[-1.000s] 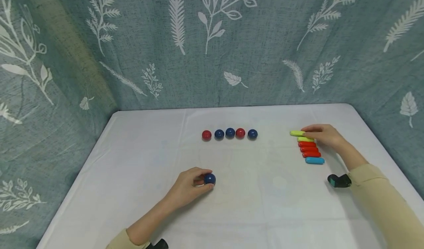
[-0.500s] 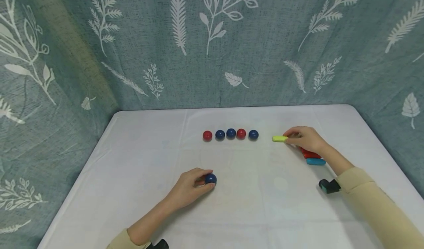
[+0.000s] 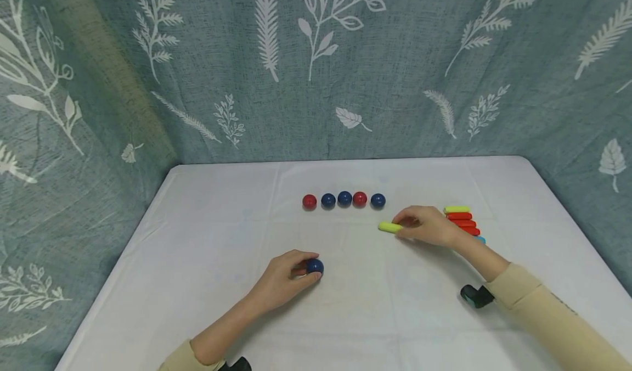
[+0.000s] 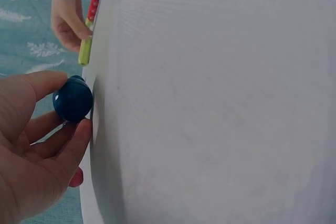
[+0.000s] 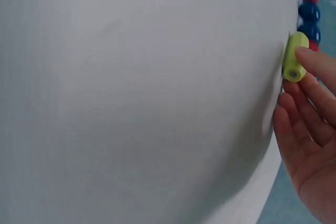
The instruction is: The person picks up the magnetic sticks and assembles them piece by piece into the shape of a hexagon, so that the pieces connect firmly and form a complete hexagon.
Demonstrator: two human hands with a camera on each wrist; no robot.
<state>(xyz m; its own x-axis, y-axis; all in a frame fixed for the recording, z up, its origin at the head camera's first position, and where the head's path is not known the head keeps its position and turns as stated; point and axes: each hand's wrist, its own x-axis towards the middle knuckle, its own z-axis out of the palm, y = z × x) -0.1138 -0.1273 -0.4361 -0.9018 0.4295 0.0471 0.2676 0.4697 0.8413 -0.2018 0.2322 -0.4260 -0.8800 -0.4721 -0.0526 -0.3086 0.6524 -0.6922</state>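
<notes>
My left hand (image 3: pixel 282 281) pinches a glossy blue ball (image 3: pixel 315 266) between thumb and fingers, near the middle of the white table. My right hand (image 3: pixel 428 226) holds a short yellow-green rod (image 3: pixel 389 227) by one end, to the right of the ball; the other end points left. In the right wrist view the rod (image 5: pixel 295 59) has a small round recess in its near end, and thumb and fingers grip it. The left wrist view shows the blue ball (image 4: pixel 73 99) held at the fingertips.
Behind the hands lies a row of red and blue balls, a red ball (image 3: pixel 309 202) at its left end. At right, a stack of rods has a yellow-green rod (image 3: pixel 456 209) on the far side, red rods (image 3: pixel 460 216) and a partly hidden blue rod (image 3: pixel 480 240). A leaf-patterned curtain (image 3: pixel 296 124) surrounds the table (image 3: pixel 222 212).
My right hand has picked the farthest yellow-green rod off the stack and carried it left and nearer. My left hand stays in place with the blue ball.
</notes>
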